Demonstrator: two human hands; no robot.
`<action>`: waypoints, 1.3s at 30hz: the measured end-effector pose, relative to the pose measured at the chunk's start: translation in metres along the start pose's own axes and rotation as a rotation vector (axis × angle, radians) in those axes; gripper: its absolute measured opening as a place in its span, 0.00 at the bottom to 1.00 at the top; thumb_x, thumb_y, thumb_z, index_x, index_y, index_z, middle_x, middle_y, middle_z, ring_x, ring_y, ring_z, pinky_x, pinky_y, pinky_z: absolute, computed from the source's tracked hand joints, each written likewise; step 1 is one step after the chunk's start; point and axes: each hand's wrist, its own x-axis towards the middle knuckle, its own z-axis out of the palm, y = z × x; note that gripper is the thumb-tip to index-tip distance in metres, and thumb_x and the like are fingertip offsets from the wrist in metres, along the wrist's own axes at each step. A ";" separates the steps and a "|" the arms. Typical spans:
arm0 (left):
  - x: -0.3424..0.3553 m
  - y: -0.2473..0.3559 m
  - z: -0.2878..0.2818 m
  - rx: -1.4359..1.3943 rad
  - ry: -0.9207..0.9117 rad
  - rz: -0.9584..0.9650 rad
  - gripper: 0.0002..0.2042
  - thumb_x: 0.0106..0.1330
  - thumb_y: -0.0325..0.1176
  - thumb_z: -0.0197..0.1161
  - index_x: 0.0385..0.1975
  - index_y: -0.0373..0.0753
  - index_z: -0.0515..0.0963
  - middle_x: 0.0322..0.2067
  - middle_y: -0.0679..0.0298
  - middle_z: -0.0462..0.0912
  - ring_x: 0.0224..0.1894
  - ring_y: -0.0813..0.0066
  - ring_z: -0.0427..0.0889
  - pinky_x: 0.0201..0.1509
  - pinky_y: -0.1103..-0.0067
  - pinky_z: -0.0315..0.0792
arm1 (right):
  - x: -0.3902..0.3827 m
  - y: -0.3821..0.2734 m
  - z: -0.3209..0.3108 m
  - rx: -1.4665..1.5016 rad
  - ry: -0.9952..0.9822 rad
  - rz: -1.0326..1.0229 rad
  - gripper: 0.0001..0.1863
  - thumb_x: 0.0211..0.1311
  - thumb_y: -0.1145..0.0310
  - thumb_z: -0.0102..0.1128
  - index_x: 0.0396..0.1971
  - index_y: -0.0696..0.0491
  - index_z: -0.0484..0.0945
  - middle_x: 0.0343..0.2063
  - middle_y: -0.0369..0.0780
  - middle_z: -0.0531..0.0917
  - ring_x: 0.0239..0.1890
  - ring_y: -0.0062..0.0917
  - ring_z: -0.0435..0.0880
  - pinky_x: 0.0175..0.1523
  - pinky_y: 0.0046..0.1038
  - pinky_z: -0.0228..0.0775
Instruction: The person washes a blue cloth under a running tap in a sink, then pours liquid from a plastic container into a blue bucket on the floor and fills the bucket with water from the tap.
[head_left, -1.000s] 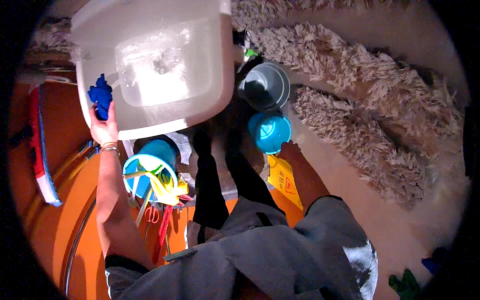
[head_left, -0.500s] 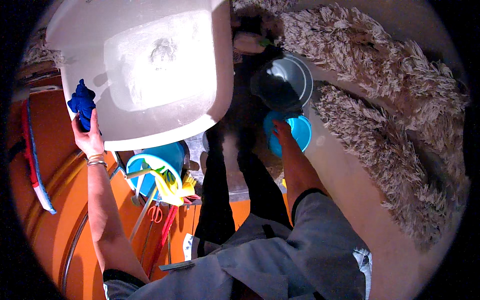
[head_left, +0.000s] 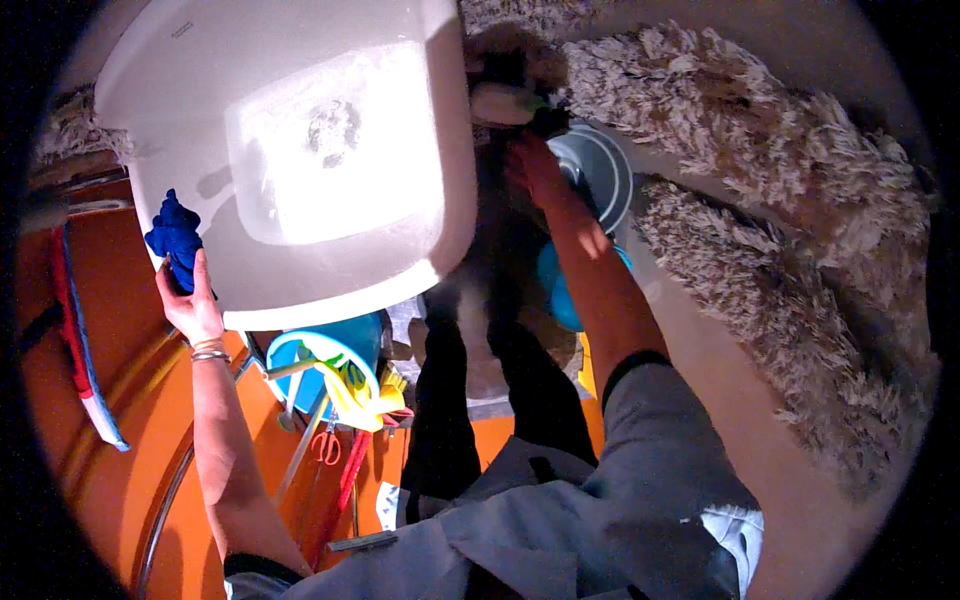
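Observation:
My left hand [head_left: 195, 312] grips a bunched dark blue cloth [head_left: 175, 238] at the near-left rim of a large white tub [head_left: 340, 308]. The cloth stands up above my fingers, against the tub's side. My right arm stretches forward over a light blue bucket [head_left: 560, 290]. Beyond it, my right hand [head_left: 527, 165] is at the left side of a grey round bucket [head_left: 606, 180], close to a pale rounded object with a green end [head_left: 503, 104]. Deep shadow hides its fingers, so whether it holds anything does not show.
A tilted blue bucket [head_left: 365, 340] below the tub holds yellow gloves [head_left: 355, 395] and long handles. Red-handled scissors [head_left: 327, 446] hang beside it. Shaggy beige rugs [head_left: 760, 240] lie at the right. A red and blue strip [head_left: 82, 350] is at the far left.
My right hand has moved forward from the light blue bucket to beside the grey one. My left hand keeps hold of the blue cloth. The whole view has shifted slightly.

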 end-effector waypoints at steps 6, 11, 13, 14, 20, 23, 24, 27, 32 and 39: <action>0.004 0.004 0.009 -0.108 0.006 0.042 0.22 0.58 0.34 0.69 0.49 0.34 0.69 0.37 0.66 0.75 0.29 0.82 0.72 0.32 0.86 0.69 | 0.138 0.033 0.005 -0.638 -0.072 -0.571 0.19 0.62 0.67 0.53 0.54 0.50 0.67 0.38 0.38 0.77 0.33 0.31 0.79 0.39 0.34 0.72; -0.001 0.012 0.010 -0.100 0.008 0.033 0.21 0.58 0.31 0.68 0.49 0.34 0.69 0.34 0.66 0.75 0.28 0.82 0.72 0.33 0.86 0.69 | 0.176 0.050 0.021 -0.374 0.265 -0.400 0.17 0.62 0.66 0.53 0.50 0.53 0.69 0.37 0.40 0.78 0.33 0.33 0.79 0.39 0.35 0.71; -0.002 0.009 0.013 -0.141 0.034 0.036 0.21 0.59 0.31 0.68 0.49 0.34 0.69 0.33 0.66 0.75 0.28 0.82 0.72 0.33 0.86 0.69 | 0.184 0.056 0.021 -0.586 0.387 -0.493 0.17 0.62 0.65 0.54 0.49 0.54 0.70 0.37 0.41 0.78 0.33 0.34 0.79 0.39 0.36 0.71; -0.002 0.011 0.014 -0.121 0.035 0.041 0.21 0.59 0.31 0.68 0.50 0.34 0.69 0.33 0.66 0.75 0.28 0.82 0.72 0.33 0.85 0.69 | 0.185 0.059 0.019 -0.625 0.420 -0.508 0.17 0.61 0.65 0.54 0.49 0.54 0.70 0.36 0.41 0.78 0.33 0.34 0.79 0.39 0.36 0.71; 0.002 0.008 0.012 -0.096 0.013 0.044 0.23 0.59 0.31 0.68 0.51 0.33 0.68 0.34 0.65 0.76 0.29 0.81 0.72 0.33 0.85 0.70 | 0.196 0.066 0.008 -0.755 0.514 -0.533 0.16 0.60 0.64 0.55 0.45 0.56 0.72 0.35 0.43 0.79 0.34 0.36 0.79 0.38 0.37 0.70; 0.000 0.009 0.011 -0.089 0.040 0.044 0.22 0.59 0.31 0.68 0.51 0.33 0.68 0.34 0.65 0.76 0.29 0.82 0.72 0.33 0.85 0.70 | 0.183 0.079 0.009 -0.816 0.503 -0.528 0.16 0.59 0.64 0.56 0.43 0.57 0.73 0.34 0.43 0.79 0.34 0.36 0.79 0.38 0.37 0.70; -0.001 0.010 0.009 -0.095 0.032 0.052 0.22 0.59 0.31 0.68 0.51 0.33 0.68 0.34 0.65 0.76 0.29 0.82 0.72 0.33 0.85 0.70 | 0.173 0.087 0.010 -0.842 0.489 -0.523 0.16 0.59 0.64 0.56 0.43 0.57 0.73 0.33 0.44 0.79 0.34 0.37 0.79 0.38 0.38 0.69; 0.003 0.001 0.007 -0.112 -0.024 0.031 0.23 0.59 0.32 0.68 0.51 0.33 0.68 0.38 0.63 0.76 0.33 0.79 0.74 0.39 0.84 0.71 | 0.133 0.107 -0.007 -1.001 0.473 -0.522 0.16 0.58 0.63 0.57 0.41 0.58 0.74 0.33 0.44 0.79 0.34 0.38 0.79 0.38 0.38 0.69; 0.003 0.003 0.004 -0.050 -0.053 0.065 0.25 0.58 0.35 0.69 0.52 0.32 0.69 0.47 0.58 0.75 0.48 0.72 0.72 0.56 0.78 0.66 | 0.024 0.118 0.004 -0.701 0.422 -0.545 0.20 0.53 0.65 0.61 0.44 0.59 0.72 0.38 0.50 0.77 0.41 0.40 0.77 0.44 0.39 0.68; 0.009 0.015 -0.002 -0.261 -0.170 -0.057 0.23 0.57 0.36 0.70 0.51 0.35 0.73 0.36 0.64 0.79 0.33 0.78 0.76 0.41 0.81 0.72 | -0.189 0.114 0.000 -0.563 0.358 -0.534 0.28 0.52 0.66 0.60 0.55 0.55 0.66 0.48 0.49 0.75 0.52 0.41 0.73 0.55 0.37 0.65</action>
